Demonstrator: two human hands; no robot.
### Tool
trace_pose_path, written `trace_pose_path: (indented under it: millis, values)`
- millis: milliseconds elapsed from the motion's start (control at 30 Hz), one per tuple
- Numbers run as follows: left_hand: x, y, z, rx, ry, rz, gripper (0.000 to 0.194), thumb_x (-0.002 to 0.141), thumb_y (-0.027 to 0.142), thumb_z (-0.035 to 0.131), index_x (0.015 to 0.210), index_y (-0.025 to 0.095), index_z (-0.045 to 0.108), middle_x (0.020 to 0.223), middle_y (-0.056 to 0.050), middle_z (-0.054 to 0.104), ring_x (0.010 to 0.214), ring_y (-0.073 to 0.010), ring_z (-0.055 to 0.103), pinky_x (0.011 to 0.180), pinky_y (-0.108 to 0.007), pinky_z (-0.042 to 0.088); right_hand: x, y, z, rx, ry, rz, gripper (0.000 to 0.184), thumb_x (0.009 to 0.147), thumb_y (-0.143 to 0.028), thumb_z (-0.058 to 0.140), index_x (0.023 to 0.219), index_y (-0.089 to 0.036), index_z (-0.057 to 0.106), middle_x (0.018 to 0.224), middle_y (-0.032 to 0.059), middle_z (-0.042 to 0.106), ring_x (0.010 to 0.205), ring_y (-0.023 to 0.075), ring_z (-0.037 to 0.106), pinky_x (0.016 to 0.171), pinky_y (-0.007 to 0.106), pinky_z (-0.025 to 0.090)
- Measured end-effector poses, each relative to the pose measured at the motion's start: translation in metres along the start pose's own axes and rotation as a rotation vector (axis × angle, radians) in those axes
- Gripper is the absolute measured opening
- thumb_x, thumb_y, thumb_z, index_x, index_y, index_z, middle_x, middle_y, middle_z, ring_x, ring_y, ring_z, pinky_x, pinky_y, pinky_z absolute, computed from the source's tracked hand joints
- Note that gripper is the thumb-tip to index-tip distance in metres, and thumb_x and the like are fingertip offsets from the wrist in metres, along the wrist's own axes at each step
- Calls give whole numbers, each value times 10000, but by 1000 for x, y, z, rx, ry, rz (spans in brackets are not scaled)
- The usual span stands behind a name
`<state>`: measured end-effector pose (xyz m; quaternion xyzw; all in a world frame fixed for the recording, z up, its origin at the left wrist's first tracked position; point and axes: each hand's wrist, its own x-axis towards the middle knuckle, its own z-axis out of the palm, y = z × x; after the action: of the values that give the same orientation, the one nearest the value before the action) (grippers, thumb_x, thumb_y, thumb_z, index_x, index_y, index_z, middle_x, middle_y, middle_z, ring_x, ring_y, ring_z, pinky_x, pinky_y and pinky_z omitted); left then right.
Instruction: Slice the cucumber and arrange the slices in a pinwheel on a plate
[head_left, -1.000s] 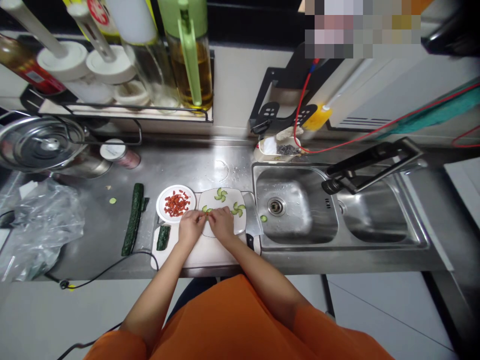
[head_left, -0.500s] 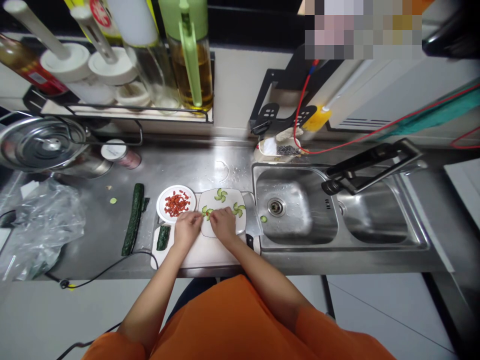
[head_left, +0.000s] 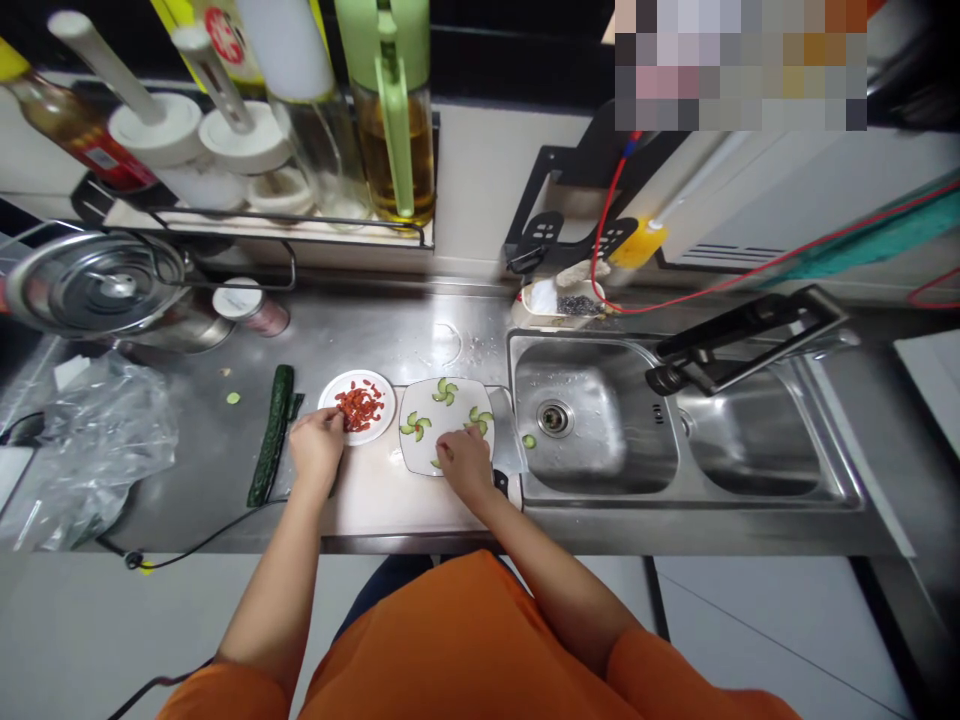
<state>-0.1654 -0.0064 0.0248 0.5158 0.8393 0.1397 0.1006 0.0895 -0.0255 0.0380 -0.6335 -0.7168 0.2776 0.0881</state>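
My left hand (head_left: 318, 447) has its fingers pinched together at the left rim of a round white plate (head_left: 390, 422) of small red goji berries (head_left: 360, 404); whether anything is in the pinch is hidden. Over the lower right of a squarish white plate (head_left: 417, 464), my right hand (head_left: 468, 465) is closed with fingers curled, their contents not visible. Green cucumber slices (head_left: 445, 391) lie on that plate in pinwheel clusters, the left one with red at its centre. Both plates rest on a white cutting board (head_left: 375, 505). A knife (head_left: 510, 428) lies beside the square plate.
A long cucumber (head_left: 271, 437) lies left of the board, near a clear plastic bag (head_left: 112, 450). At the right is a double steel sink (head_left: 600, 420). A lidded pot (head_left: 112, 290) and a condiment rack (head_left: 285, 225) stand behind. A black cable (head_left: 195, 535) crosses the counter's front.
My left hand has moved left, from the square plate's edge to the goji berry plate. My right hand has shifted slightly right and down, uncovering the left cucumber cluster. The view has shifted slightly.
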Motion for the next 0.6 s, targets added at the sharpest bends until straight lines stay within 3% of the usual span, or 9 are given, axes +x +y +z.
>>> trace_pose_path:
  millis: [233, 600]
  values:
    - [12, 0, 8, 52, -114, -20, 298, 775, 329, 517, 978, 206, 697, 931, -83, 703, 870, -217, 636, 799, -294, 460, -4, 0, -2, -42, -22, -18, 158, 876, -250, 495, 826, -230, 643, 865, 22, 639, 939, 198, 440, 681, 296, 263]
    - [16, -6, 10, 14, -24, 188, 257, 773, 337, 501, 821, 203, 715, 809, -79, 700, 800, -215, 629, 784, -303, 461, -4, 2, -3, -66, -21, -44, 165, 883, -252, 488, 817, -236, 639, 857, 25, 639, 932, 203, 450, 672, 294, 273]
